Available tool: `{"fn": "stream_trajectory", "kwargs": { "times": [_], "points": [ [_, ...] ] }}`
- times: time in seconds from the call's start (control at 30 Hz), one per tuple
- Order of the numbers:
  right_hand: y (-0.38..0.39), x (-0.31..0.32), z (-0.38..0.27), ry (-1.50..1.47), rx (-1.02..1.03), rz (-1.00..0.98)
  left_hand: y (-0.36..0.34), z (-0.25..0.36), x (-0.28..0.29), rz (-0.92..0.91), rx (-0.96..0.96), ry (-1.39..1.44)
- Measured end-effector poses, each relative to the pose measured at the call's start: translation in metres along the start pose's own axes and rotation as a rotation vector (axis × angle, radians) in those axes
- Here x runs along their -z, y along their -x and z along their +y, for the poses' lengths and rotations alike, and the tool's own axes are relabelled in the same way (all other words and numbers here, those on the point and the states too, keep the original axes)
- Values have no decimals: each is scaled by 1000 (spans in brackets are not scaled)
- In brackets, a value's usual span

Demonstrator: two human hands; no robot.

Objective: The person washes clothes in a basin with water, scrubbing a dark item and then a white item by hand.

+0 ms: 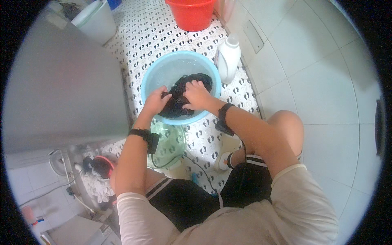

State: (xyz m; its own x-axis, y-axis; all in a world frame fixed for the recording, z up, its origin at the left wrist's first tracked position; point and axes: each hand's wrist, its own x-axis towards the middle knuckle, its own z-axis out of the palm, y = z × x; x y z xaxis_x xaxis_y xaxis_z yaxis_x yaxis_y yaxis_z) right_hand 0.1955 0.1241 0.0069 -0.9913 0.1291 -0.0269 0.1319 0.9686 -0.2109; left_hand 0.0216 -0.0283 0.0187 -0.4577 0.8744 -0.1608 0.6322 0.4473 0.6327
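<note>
A light blue basin (151,77) sits on the patterned floor mat (163,36), and everything else is placed around it. Inside the basin, toward its near side, lies a wet dark garment (192,81), bunched in shallow water; its heap runs roughly from the near-left wall up toward the far-right part of the basin. Both hands are in the basin on that cloth — the left hand (156,101) at the near-left rim, fingers curled closed around a fold of the fabric, and the right hand (197,94) just beside it toward the centre, knuckles up, fingers bent down and gripping the cloth from above. The two hands nearly touch, with the cloth bunched between and beyond them, so the bulk of the garment lies past the right hand. A white detergent bottle (227,57) stands just right of the basin, a red bucket (191,14) well beyond its far side, a pale tub (98,20) off to its far left.
</note>
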Motion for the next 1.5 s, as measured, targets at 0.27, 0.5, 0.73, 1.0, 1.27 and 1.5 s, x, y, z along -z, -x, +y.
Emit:
{"fn": "stream_trajectory", "kwargs": {
  "times": [0.27, 0.5, 0.73, 1.0, 1.27, 1.5],
  "points": [
    [-24, 44, 22, -587, -100, 32, 17, -15, 16, 353, -60, -269],
    [-40, 113, 4, -623, -65, 323, 19, 30, 5, -6, -214, 288],
    [-50, 144, -32, -690, -189, 602, 0, -16, -7, 278, -35, 131],
    [-35, 138, 24, -543, -279, 785, 6, 45, 45, 164, -50, 237],
    [-45, 130, 51, -637, -467, 747, 3, 19, 64, 296, -182, 217],
    [-42, 94, 78, -819, -495, 691, 2, 37, 56, 320, -86, 359]
  ]
}}
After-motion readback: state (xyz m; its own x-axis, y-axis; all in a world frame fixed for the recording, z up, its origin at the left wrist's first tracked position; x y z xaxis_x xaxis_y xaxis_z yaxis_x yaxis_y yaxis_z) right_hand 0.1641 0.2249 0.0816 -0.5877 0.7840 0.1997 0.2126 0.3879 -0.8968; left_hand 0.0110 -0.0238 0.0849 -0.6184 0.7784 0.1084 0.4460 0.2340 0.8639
